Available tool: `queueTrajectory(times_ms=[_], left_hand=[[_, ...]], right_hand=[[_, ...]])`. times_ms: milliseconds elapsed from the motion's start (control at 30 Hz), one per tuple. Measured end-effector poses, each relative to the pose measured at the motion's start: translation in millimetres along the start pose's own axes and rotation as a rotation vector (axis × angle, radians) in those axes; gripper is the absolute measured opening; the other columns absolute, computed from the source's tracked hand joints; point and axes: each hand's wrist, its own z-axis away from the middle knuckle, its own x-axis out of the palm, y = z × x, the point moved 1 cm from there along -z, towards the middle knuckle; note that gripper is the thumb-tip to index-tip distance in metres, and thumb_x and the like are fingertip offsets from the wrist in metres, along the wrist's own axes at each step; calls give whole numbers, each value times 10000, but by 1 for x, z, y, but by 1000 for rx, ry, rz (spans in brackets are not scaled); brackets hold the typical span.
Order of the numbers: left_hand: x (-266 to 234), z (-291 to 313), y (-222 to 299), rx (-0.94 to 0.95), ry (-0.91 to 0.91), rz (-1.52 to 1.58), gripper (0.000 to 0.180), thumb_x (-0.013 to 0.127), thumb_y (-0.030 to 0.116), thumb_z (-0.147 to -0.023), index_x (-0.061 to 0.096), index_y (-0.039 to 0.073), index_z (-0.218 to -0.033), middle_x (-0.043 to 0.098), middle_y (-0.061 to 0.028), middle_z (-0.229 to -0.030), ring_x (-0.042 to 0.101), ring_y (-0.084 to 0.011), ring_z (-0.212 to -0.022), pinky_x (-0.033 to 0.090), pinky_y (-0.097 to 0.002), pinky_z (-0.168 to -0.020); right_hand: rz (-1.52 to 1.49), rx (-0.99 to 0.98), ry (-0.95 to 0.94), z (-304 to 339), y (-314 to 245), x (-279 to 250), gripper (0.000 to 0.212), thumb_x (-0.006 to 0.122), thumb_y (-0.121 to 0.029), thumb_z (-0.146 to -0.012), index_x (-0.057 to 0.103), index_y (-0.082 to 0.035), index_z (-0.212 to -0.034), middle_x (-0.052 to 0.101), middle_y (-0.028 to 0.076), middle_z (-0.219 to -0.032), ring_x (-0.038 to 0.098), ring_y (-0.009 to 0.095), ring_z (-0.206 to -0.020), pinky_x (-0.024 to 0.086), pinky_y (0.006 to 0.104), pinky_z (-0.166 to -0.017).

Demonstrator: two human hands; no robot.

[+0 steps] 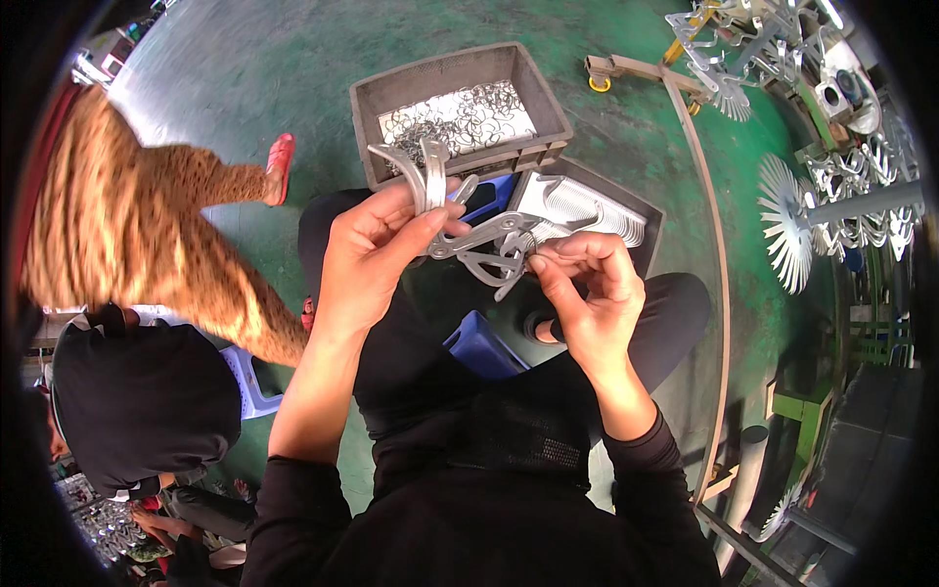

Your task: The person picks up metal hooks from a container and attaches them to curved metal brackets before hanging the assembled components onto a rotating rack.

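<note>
My left hand [367,249] is closed around a silver-grey jointed metal piece [476,236], its thumb and fingers pinching curved arms that stick up above the hand. Arms and a looped end of the piece reach rightward to my right hand [595,298]. There, thumb and forefinger pinch together at the metal's edge; a thin wire-like bit seems to be between them, too small to make out. Just beyond my hands stands a grey plastic crate [543,152] with many small metal rings [469,112]. A second crate [653,235] holds stacked silver metal pieces [577,207].
Blue plastic [484,347] shows between my legs. At left, a person in patterned trousers [196,235] stands close by; another in black [147,401] sits near a blue stool [249,382]. Racks of hanging metal parts [851,210] and a long metal bar [719,245] line the right.
</note>
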Motion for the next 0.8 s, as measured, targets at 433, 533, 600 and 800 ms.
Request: queueTrajectory(times_ms=[433, 533, 600, 800], left_hand=[[8, -17, 22, -10, -122, -356, 186, 628, 32, -799, 636, -19, -977, 628, -43, -747, 561, -70, -661, 435, -217, -586], [-3, -28, 14, 74, -175, -442, 166, 660, 13, -730, 648, -4, -895, 610, -83, -713, 584, -168, -601, 443, -255, -560], [-13, -35, 10, 34, -221, -463, 145, 679, 0, -703, 623, -24, -835, 614, -103, -745, 611, -226, -631, 462, -273, -568], [-39, -64, -2, -74, -367, -389, 173, 701, 8, -692, 634, 9, -852, 635, -111, -791, 627, -250, -648, 500, -293, -584]], right_hand=[[357, -267, -152, -18, 19, -12, 240, 711, -24, -710, 549, -7, -887, 616, 116, -789, 587, 184, -626, 470, 257, -548], [359, -169, -95, -53, 43, -30, 163, 645, -53, -789, 552, 0, -912, 609, 98, -798, 567, 139, -638, 462, 239, -558], [325, 30, -64, -90, 69, -34, 108, 590, -61, -838, 555, 7, -914, 608, 83, -793, 562, 106, -652, 462, 234, -565], [667, 324, -487, -210, 167, -19, 137, 540, -29, -822, 607, -7, -940, 629, 68, -806, 595, 122, -684, 469, 254, -595]])
